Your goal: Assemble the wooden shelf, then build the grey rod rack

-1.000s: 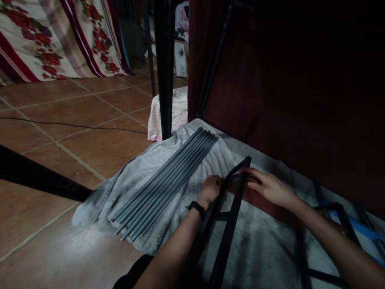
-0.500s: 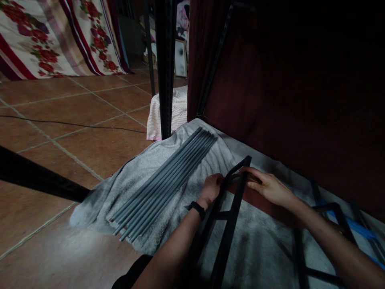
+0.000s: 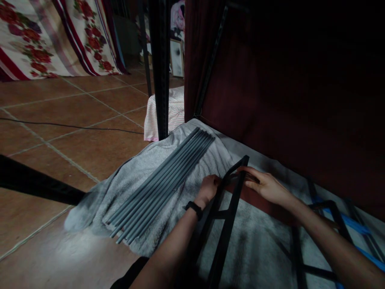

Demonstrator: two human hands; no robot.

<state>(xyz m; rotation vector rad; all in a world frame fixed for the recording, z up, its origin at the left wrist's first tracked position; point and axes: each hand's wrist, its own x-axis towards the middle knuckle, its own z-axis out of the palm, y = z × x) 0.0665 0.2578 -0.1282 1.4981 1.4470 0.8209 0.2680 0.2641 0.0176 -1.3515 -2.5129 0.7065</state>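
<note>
A black metal frame (image 3: 227, 224) with two long rails and crossbars stands tilted in front of me. At its left rail, my left hand (image 3: 209, 188) is closed with curled fingers; the fingertips are partly hidden at the rail. Across the top of the frame, my right hand (image 3: 266, 185) pinches the edge of a reddish-brown board (image 3: 254, 199), its fingertips touching the right rail. The board runs rightward under my right forearm. Beside my left hand, several grey rods (image 3: 165, 182) lie side by side on a grey blanket (image 3: 99, 208).
A second black frame (image 3: 297, 253) is at the right, near blue strips (image 3: 350, 220). A black upright post (image 3: 161, 80) stands behind the rods, and a dark bar (image 3: 39, 180) crosses at left. A dark red panel (image 3: 270, 112) rises behind. A cable (image 3: 75, 127) crosses the tiled floor.
The whole view has shifted slightly, so things sit a little further left. Both hands keep their places at the frame and board.
</note>
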